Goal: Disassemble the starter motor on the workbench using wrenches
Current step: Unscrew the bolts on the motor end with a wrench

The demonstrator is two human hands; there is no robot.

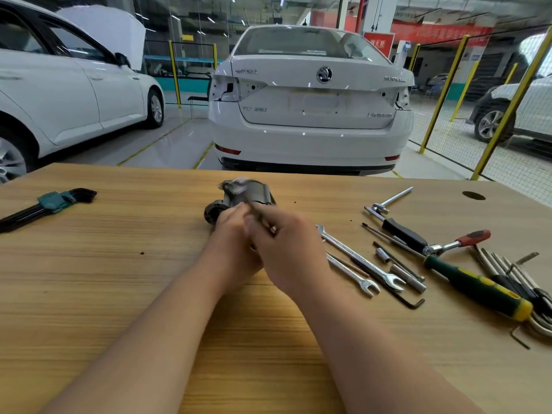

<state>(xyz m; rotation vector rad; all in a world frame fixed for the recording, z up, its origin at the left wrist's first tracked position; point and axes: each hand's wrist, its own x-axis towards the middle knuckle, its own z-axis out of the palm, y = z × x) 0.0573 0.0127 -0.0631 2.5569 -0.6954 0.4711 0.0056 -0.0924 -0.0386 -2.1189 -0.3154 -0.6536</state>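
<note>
Head view: at the left of the tabletop (pixel 119 279), a green holder (pixel 53 201) clasps a set of black hex keys (pixel 21 217). The motor (pixel 239 194) lies mid-tabletop, near the far edge. The left hand (pixel 236 237) curls round its near end, forearm stretched out from the near edge. The right hand (pixel 288 249), back up and fingers curled, holds a thin metal tool (pixel 257 211), too blurred to name, at the motor. Two wrenches (pixel 358 258) lie just right of that hand.
</note>
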